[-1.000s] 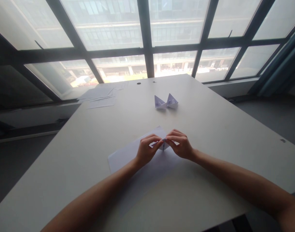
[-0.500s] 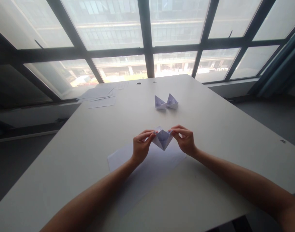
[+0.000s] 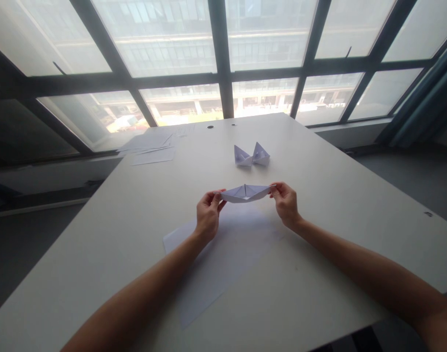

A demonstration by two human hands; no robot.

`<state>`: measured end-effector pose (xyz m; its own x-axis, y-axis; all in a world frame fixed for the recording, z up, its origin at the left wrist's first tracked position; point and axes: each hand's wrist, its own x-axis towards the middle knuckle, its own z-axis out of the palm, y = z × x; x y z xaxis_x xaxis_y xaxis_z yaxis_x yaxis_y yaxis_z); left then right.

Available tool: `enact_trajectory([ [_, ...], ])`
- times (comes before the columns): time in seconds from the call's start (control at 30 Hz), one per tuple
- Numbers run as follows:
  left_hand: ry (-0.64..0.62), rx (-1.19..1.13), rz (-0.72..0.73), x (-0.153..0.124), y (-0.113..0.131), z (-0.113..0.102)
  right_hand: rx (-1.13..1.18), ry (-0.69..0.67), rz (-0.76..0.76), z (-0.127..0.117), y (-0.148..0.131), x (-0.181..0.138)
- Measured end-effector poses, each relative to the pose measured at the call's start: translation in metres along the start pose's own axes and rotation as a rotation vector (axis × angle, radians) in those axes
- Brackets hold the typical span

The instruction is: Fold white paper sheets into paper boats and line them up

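A white folded paper boat (image 3: 241, 194) is stretched out long and low between my two hands, above the table. My left hand (image 3: 209, 210) pinches its left tip between thumb and fingers. At the opposite tip, my right hand (image 3: 285, 201) pinches the paper the same way. A small folded point stands up in the boat's middle. Below the boat and my left forearm lies a white sheet of paper (image 3: 223, 264), partly covered by the arm.
Two folded paper shapes with raised points (image 3: 243, 157) stand beyond my hands on the white table (image 3: 336, 234). Several loose sheets (image 3: 153, 146) lie at the far left. Windows (image 3: 182, 102) rise behind the table's far edge.
My hands have moved apart, pulling the folded paper from a compact, pointed pocket into a long boat shape. The things on the table have stayed put.
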<state>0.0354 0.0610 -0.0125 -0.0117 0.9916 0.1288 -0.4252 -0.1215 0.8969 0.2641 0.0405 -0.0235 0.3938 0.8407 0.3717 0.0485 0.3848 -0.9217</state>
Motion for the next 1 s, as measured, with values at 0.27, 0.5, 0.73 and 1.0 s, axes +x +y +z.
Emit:
enact_trajectory([
  [0.27, -0.005, 0.264, 0.022, 0.007, -0.003, -0.007, -0.032, -0.011, 0.043, 0.002, 0.004, -0.002],
  [0.5, -0.155, 1.149, 0.839, -0.018, 0.022, 0.004, -0.063, -0.102, 0.035, 0.005, 0.001, -0.008],
  [0.73, -0.593, 1.573, 0.892, -0.029, 0.029, 0.014, -0.154, -0.191, -0.088, 0.007, -0.009, -0.015],
  [1.0, -0.652, 1.584, 0.764, -0.037, 0.028, 0.016, 0.028, -0.232, 0.013, 0.009, -0.005, -0.012],
])
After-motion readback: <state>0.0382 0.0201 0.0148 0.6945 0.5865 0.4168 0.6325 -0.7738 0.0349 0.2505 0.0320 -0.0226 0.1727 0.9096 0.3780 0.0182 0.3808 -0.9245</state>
